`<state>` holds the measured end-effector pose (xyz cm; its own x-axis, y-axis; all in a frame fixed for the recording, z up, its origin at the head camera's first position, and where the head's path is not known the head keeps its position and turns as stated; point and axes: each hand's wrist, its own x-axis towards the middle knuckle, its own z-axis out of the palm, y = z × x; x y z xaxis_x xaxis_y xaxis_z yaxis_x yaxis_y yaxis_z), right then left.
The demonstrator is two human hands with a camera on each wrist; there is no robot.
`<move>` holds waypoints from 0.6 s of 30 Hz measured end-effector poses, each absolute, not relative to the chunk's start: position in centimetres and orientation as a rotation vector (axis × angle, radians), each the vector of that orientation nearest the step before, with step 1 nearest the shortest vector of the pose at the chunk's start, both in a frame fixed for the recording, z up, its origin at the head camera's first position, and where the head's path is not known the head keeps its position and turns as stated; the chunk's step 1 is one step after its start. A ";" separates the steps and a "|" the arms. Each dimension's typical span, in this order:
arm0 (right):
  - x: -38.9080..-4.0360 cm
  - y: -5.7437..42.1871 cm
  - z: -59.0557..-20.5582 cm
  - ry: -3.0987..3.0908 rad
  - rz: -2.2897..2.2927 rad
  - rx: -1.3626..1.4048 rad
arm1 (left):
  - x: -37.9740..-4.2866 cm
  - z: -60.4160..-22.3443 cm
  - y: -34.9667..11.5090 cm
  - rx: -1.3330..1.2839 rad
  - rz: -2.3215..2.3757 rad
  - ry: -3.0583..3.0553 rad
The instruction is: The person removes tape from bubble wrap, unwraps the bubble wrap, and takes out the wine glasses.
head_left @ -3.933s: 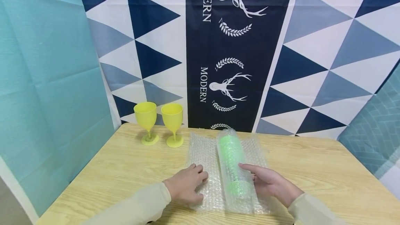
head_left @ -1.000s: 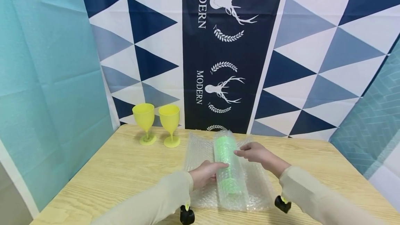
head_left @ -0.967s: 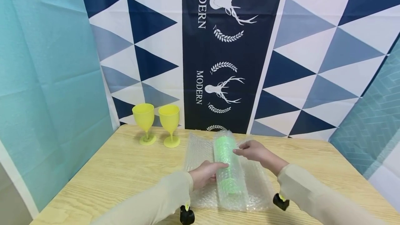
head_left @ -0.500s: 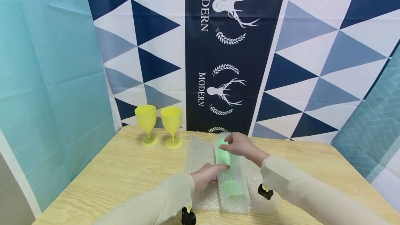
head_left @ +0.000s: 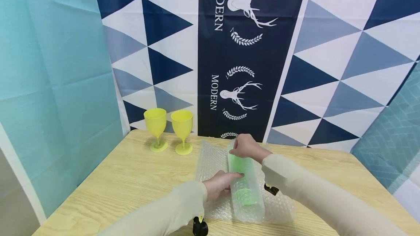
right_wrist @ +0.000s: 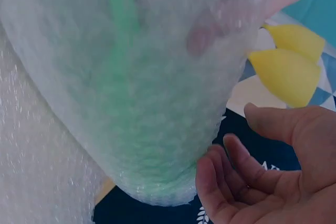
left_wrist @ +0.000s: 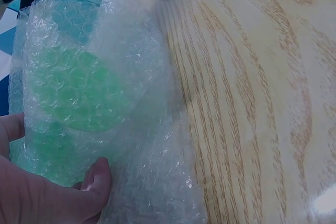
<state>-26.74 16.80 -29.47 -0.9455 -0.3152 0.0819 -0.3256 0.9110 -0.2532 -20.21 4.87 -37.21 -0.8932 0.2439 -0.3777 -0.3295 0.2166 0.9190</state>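
A green cylinder (head_left: 243, 195) lies rolled in clear bubble wrap (head_left: 247, 212); its exact kind is blurred by the wrap. My left hand (head_left: 218, 185) grips the roll from the left, thumb on top and fingers low at its side. In the left wrist view, the round green end (left_wrist: 79, 90) shows through the wrap above that thumb. At the far end of the roll is my right hand (head_left: 245, 145). In the right wrist view its bent fingers (right_wrist: 207, 177) touch the wrapped end, while the thumb stands apart from the wrap.
Two yellow goblets (head_left: 155, 122) (head_left: 182, 123) stand upright at the back left of the wooden table (head_left: 131, 188). Flat bubble wrap (head_left: 210, 163) spreads beneath the roll on both sides. A patterned cloth (head_left: 170, 46) hangs behind the table.
My right hand has moved from the roll's right side up and left to its far end. My left hand, earlier on the flat wrap, now grips the roll. The goblets have stayed put.
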 end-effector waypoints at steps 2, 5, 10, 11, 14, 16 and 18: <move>-27.1 16.8 -29.4 -3.051 0.361 0.542 | -20.2 -37.2 4.9 -0.077 1.722 2.045; -27.7 16.6 -29.3 -3.091 0.284 0.575 | -20.3 -37.2 4.9 -0.080 1.721 2.045; -28.4 16.3 -29.3 -3.152 0.205 0.586 | -20.5 -37.3 4.9 -0.070 1.699 2.063; -28.4 16.2 -29.4 -3.154 0.195 0.586 | -20.5 -37.3 4.9 -0.064 1.692 2.065; -28.5 16.1 -29.5 -3.146 0.170 0.584 | -20.6 -37.4 4.9 -0.044 1.672 2.054; -28.5 16.0 -29.6 -3.137 0.166 0.576 | -20.7 -37.4 4.9 -0.031 1.666 2.042; -28.4 15.9 -29.6 -3.127 0.164 0.569 | -20.7 -37.4 4.8 -0.024 1.663 2.033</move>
<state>-28.39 15.88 -29.62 -0.9352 -0.3534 -0.0217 -0.3491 0.9308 -0.1085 -20.71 4.84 -37.42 -0.8702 0.2985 -0.3919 -0.3249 0.2504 0.9120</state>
